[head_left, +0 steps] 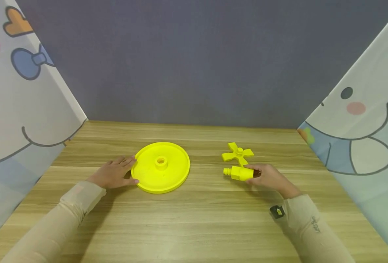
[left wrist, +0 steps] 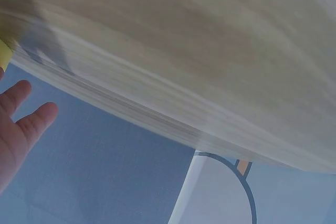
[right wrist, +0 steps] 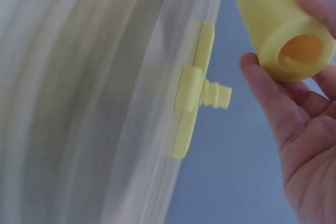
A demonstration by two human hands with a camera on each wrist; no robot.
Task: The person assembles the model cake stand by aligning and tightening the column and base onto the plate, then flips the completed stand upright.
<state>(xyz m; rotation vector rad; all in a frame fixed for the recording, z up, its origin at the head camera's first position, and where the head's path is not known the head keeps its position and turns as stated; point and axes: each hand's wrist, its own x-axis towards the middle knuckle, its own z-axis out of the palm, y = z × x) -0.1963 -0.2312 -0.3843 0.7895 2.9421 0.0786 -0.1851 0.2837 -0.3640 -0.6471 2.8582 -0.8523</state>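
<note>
A round yellow disc (head_left: 176, 171) with a raised rim and a hollow central socket lies on the wooden table. At its left rim my left hand (head_left: 113, 174) rests with extended fingers and thumb touching the edge. My right hand (head_left: 268, 177) pinches a yellow post (head_left: 241, 173) between thumb and fingers, its knobbed end pointing left. The right wrist view shows the open hollow in the other end of the post (right wrist: 268, 19). Just behind it, a yellow four-armed cross piece (head_left: 238, 152) lies on the table with a ridged peg standing up from its middle.
The wooden table (head_left: 180, 226) runs back to a grey panel (head_left: 194, 65). Cartoon-printed side panels (head_left: 39, 102) stand at left and right. A dark wrist device (head_left: 277, 212) sits by the right cuff.
</note>
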